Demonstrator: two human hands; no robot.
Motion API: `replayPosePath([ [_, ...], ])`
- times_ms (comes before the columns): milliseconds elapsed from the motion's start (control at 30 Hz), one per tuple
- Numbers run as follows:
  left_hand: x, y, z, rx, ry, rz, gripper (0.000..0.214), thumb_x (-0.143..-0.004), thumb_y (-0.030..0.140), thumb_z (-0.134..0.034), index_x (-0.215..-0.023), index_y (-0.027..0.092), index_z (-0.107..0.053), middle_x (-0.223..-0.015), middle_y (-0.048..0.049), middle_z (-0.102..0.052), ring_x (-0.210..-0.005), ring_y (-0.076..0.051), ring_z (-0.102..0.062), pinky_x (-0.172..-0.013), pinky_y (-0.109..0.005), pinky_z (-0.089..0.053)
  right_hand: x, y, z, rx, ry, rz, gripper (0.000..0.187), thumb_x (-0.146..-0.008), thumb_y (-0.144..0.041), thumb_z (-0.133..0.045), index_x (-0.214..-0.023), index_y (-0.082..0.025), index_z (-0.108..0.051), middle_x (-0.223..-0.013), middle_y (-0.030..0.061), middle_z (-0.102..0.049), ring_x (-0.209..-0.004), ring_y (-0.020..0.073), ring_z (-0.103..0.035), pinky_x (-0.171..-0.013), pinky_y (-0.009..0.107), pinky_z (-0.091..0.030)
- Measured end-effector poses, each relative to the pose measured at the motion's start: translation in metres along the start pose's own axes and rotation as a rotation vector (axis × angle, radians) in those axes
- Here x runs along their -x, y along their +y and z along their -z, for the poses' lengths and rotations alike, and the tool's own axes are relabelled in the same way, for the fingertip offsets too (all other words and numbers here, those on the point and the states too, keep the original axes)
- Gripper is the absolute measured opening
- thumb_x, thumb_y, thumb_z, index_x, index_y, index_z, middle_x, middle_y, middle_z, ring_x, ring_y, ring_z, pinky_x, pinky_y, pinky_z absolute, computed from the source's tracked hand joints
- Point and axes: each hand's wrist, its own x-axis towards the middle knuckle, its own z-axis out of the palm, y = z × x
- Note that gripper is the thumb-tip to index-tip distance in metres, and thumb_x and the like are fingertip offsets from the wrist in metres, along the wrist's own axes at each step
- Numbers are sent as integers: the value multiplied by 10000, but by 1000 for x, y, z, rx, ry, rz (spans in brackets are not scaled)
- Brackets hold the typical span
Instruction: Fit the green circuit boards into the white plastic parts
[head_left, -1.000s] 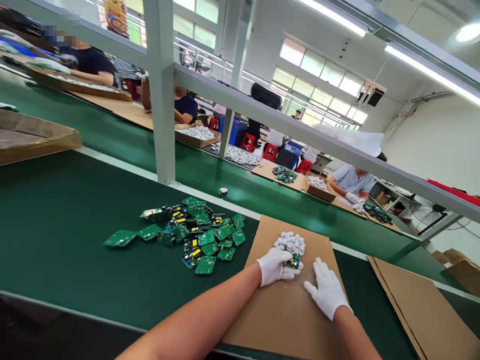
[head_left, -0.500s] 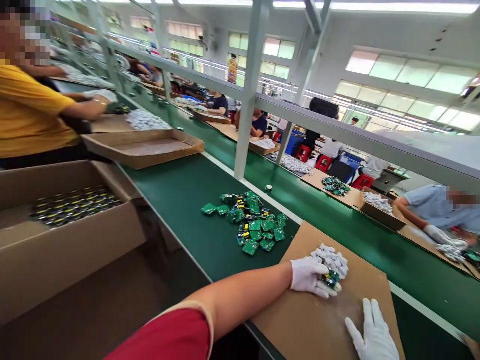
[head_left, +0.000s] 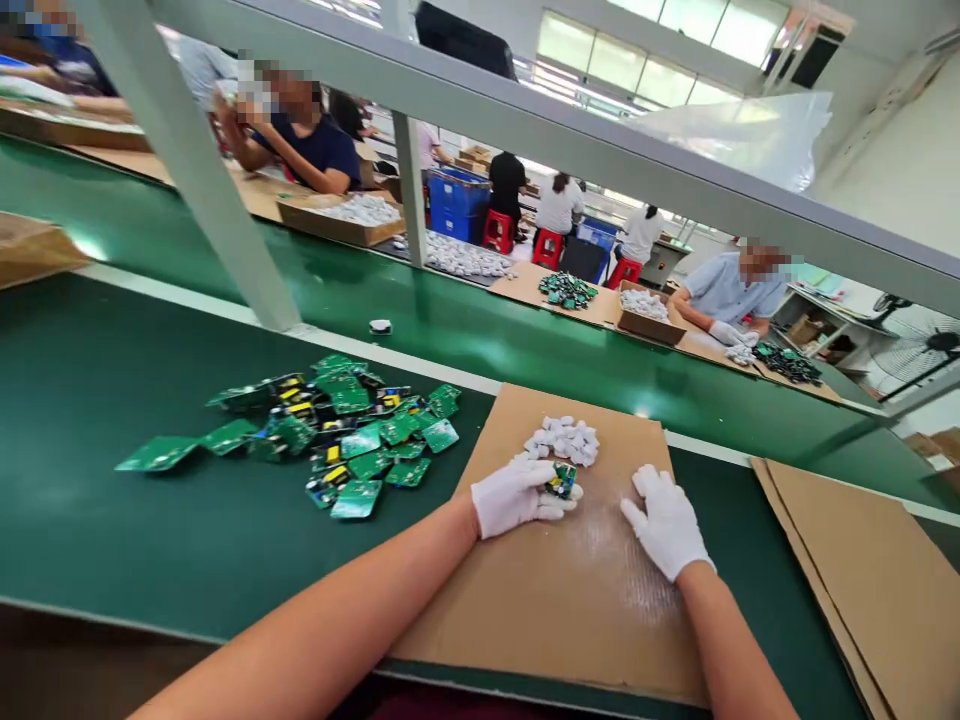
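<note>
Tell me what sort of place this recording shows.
Probably an electronics assembly workshop: loose green circuit boards are heaped on a long green bench, and a gloved co-worker sits across with similar piles.

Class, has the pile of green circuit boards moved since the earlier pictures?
No. Judged against the cardboard sheet, the circuit-board pile has shifted neither way, still lying apart to its left.
</note>
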Motion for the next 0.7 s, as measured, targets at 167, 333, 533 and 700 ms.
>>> replayPosePath([
  [167,3,1,-7,-22,51,9,301,-791,288,-612,-1026,107,-564,-1021,-178,-648,-861,-220,-654,-731,-296,-482,-1,5,-4,-101,29,122,662,-813,-467,-461,-1376,-142,-340,-1468,104,-282,-1339,301,-224,-1080,427,-158],
  [333,3,3,-8,-20,81,13,291,-797,285,-605,-1025,109,-565,-1054,-173,-637,-866,-212,-647,-737,-289,-483,-32,28,-4,-240,118,14,367,-857,-279,-376,-1106,-169,-622,-1261,87,-558,-1233,262,-405,-1064,405,-225],
  [533,2,3,-6,5,70,13,291,-795,270,-607,-1030,103,-567,-1068,-181,-629,-857,-217,-648,-738,-302,-480,-38,71,1,-340,185,-189,436,-882,-345,-301,-1176,-166,-568,-1226,94,-567,-1129,216,-505,-954,346,-390],
  [700,3,6,-12,-3,81,41,260,-784,282,-621,-980,115,-583,-1040,-164,-640,-832,-201,-650,-733,-296,-479,-13,77,-4,-363,106,-280,393,-834,-341,-360,-1061,-181,-639,-1082,105,-628,-1027,238,-561,-907,356,-421],
])
